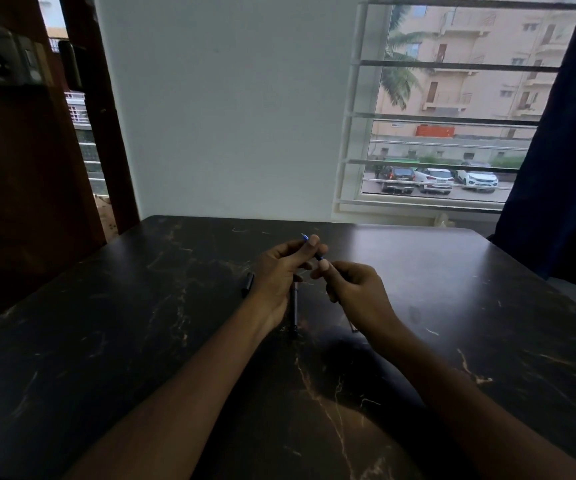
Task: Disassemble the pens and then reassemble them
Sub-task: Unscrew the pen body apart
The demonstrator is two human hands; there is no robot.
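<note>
Head view: both hands (317,282) pinch blue pen (317,252) above table (141,323).

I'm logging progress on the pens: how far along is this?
Partly apart. Done: a dark cap and a dark pen barrel lie loose on the table. In hand: the left hand and right hand hold a blue pen piece between them. Left: reassembly; whether other pens remain isn't visible.

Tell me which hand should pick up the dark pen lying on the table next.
Probably the left hand: the dark pen lies right beside its heel on the table. But both hands, including the right hand, hold the blue pen.
</note>
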